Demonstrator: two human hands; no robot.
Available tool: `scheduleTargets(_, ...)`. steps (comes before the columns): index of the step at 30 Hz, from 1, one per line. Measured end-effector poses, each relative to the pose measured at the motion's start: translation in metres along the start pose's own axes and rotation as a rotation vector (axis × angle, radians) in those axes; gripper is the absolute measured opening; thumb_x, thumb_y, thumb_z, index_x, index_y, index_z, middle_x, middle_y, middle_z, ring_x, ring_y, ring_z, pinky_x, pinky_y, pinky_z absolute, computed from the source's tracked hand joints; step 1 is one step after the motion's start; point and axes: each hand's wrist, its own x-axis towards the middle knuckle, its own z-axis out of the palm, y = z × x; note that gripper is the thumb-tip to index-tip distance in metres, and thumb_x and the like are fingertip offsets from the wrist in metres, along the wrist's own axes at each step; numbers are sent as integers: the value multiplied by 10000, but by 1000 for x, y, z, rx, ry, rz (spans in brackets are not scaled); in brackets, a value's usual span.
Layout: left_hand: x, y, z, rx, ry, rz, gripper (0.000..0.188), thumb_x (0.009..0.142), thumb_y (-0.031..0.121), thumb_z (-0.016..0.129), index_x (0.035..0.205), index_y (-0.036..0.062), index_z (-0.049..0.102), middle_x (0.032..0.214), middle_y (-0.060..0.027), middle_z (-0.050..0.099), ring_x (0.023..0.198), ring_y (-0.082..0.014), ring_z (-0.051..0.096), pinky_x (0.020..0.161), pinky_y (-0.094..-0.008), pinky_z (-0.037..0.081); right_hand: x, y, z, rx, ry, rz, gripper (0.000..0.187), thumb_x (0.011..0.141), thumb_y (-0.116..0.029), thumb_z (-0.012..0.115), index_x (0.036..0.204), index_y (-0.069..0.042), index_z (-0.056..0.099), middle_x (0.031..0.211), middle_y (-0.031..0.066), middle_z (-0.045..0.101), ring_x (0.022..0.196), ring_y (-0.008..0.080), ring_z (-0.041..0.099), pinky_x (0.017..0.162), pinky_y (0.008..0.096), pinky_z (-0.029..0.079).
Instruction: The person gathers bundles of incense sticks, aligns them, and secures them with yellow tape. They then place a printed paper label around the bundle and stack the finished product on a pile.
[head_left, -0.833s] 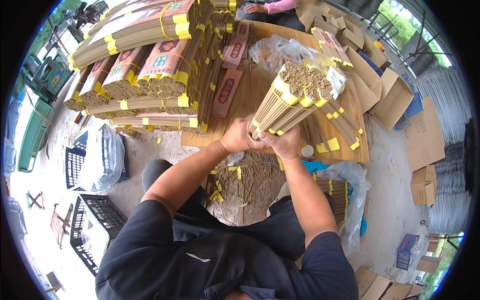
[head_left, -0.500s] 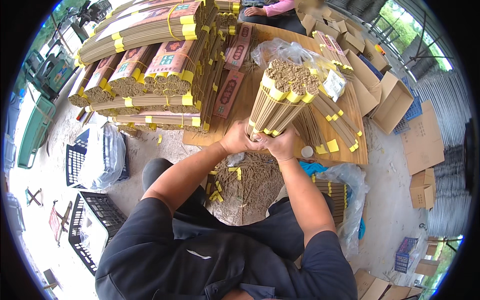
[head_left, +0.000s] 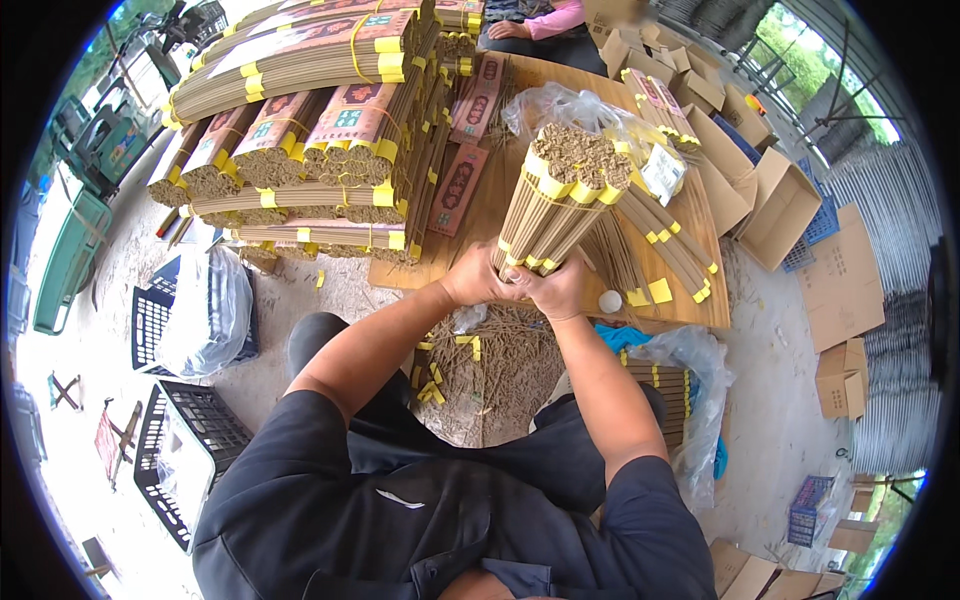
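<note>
Both of my hands are wrapped round the lower end of a thick bundle of incense sticks point(head_left: 552, 208) wound with yellow paper bands. My left hand point(head_left: 478, 277) grips its left side and my right hand point(head_left: 554, 287) its right side, with the thumbs close together at the front. The bundle stands tilted over the near edge of the wooden table point(head_left: 400, 275), its brown stick ends facing up. Just right of my right hand lie loose sticks point(head_left: 612, 262), a yellow paper slip point(head_left: 660, 291) and a small white round object point(head_left: 611, 302).
A tall stack of labelled incense bundles point(head_left: 300, 130) fills the table's left. Printed labels point(head_left: 459, 188), a clear plastic bag point(head_left: 560, 105) and more banded sticks point(head_left: 672, 240) lie on it. Black crates point(head_left: 195, 440) stand at left, cardboard boxes point(head_left: 780, 205) at right. Another person's hand point(head_left: 509, 31) shows beyond.
The view has shifted slightly, so the stack appears a little further right. My hands keep the same hold on the bundle; the far person's hand looks nearly unmoved.
</note>
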Motion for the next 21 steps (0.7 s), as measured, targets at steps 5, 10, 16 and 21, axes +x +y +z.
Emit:
scheduleTargets(5,-13,37,1,-75,32,-95,683,711,377,919,1201,3,625,1030,-177,735,963,-273,726,865,-392,567,0,-37,11,-25,68,104,525,802,-280,902,1157,8,643,1039,74,734,921,152,694,838,318,564)
scheduleTargets(10,-64,82,27,-738,14,-678,544,828,102,848,1273,-39,569,1070,-111,714,974,-206,712,842,-351,606,-33,-48,24,255,104,691,486,845,-260,867,1178,16,645,1053,70,724,924,141,692,820,311,560)
scheduleTargets(16,-86,74,35,-966,46,-860,438,843,90,833,1202,-60,632,1092,-144,728,976,-233,727,875,-391,610,-55,-38,24,362,57,930,381,894,-260,818,1145,-2,694,1067,66,728,925,132,686,813,301,547)
scheduleTargets(21,-80,64,27,-927,47,-971,425,857,113,821,1141,-142,633,1043,-199,730,911,-246,745,810,-396,639,-71,-33,24,237,9,1047,543,899,-421,790,1230,-9,666,1105,86,711,996,147,667,884,316,527)
